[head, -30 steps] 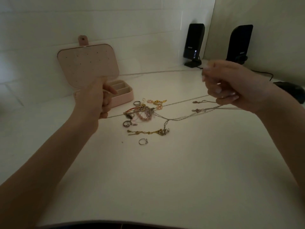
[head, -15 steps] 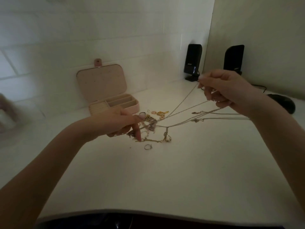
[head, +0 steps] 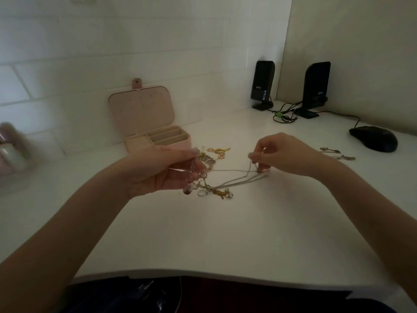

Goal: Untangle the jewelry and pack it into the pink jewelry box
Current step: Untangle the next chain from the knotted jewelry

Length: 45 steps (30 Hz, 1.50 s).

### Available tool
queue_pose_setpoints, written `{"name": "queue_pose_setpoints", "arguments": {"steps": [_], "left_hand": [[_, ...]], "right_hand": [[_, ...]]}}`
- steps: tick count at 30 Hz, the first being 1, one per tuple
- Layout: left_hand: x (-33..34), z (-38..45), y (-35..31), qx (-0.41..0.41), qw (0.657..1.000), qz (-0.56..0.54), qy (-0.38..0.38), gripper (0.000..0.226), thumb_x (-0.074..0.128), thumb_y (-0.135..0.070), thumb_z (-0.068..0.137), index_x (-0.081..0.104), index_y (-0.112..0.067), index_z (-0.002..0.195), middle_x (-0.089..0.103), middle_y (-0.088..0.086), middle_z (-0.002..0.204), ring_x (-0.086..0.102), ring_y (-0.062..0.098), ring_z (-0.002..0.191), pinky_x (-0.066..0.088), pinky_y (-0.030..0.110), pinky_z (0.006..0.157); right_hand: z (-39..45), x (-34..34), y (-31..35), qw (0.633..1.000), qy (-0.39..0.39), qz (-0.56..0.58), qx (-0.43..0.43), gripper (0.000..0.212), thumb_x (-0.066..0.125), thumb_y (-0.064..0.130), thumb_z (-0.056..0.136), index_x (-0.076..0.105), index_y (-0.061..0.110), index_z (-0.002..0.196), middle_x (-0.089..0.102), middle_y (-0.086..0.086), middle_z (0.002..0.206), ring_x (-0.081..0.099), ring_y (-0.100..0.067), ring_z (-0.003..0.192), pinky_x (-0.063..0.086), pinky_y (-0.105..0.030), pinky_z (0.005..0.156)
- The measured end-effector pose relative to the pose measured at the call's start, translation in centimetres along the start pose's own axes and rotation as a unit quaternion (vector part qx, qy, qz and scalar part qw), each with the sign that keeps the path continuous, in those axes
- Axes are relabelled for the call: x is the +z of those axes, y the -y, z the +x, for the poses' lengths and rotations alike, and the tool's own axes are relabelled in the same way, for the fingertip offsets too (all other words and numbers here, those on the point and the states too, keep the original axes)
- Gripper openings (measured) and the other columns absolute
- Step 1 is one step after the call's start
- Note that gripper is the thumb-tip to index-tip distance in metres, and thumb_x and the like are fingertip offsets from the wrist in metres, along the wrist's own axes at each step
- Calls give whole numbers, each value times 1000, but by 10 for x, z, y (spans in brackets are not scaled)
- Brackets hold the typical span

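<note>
The pink jewelry box [head: 178, 143] stands open against the back wall, its lid up and its cream compartments showing. In front of it lies a tangle of jewelry [head: 214, 190] with rings, gold charms and beads. Thin silver chains [head: 237, 180] run from the tangle to my right hand [head: 282, 154], which pinches them low over the table. My left hand [head: 162, 172] grips the tangle's left end, palm turned toward me. Two more chain ends [head: 338, 154] lie on the table behind my right wrist.
Two black speakers [head: 262, 84] [head: 316, 86] with cables stand at the back right. A black mouse [head: 374, 137] lies at the far right. Blurred bottles [head: 11, 150] stand at the left edge. The white table [head: 203, 240] spreads wide in front of me.
My right hand has come down from mid-air to just above the table, so the chains hang slack. My left hand has turned palm-up at the tangle. The view has tilted.
</note>
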<state>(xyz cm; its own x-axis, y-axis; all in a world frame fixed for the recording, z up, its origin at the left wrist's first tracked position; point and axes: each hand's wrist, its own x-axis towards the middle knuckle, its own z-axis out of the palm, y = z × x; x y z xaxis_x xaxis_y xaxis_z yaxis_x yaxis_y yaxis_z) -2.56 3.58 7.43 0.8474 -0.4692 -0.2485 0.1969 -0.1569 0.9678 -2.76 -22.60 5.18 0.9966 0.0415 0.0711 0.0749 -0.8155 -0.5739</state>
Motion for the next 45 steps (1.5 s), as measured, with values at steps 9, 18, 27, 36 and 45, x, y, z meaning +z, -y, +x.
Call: {"name": "queue_pose_setpoints", "arguments": {"steps": [9,18,27,36,45], "left_hand": [[8,5,0,-8,998,-47,-27,28,63,-29,72,73,-4,79,71,8,75,69,12,59,57,19,52],[4,11,9,-26,981,-177,-74,26,52,-25,95,66,-4,87,72,9,74,69,10,57,56,19,49],[5,10,20,-13,994,-79,-72,29,46,-26,100,69,-13,88,70,0,72,59,7,56,53,20,53],[6,13,25,104,992,-6,-65,37,45,-24,98,75,-13,79,64,-1,70,64,14,78,53,32,90],[9,16,19,164,976,-78,-119,40,40,-26,101,49,-7,68,68,7,76,70,20,86,57,37,85]], "right_hand": [[-46,45,65,983,61,133,-109,34,74,53,69,69,22,82,72,8,79,68,-4,72,58,-27,74],[-43,52,51,966,41,222,-126,12,65,18,89,69,13,79,74,0,73,71,-12,69,54,-18,73],[-40,43,52,940,5,327,-97,26,46,21,100,63,5,90,74,-2,90,72,-15,86,56,-30,85],[-39,26,51,861,-18,506,-51,28,40,18,102,58,8,84,67,-6,78,67,-18,78,58,-35,83],[-35,10,50,802,-33,595,-38,32,36,15,101,46,9,72,73,-8,101,70,-24,101,57,-40,87]]}}
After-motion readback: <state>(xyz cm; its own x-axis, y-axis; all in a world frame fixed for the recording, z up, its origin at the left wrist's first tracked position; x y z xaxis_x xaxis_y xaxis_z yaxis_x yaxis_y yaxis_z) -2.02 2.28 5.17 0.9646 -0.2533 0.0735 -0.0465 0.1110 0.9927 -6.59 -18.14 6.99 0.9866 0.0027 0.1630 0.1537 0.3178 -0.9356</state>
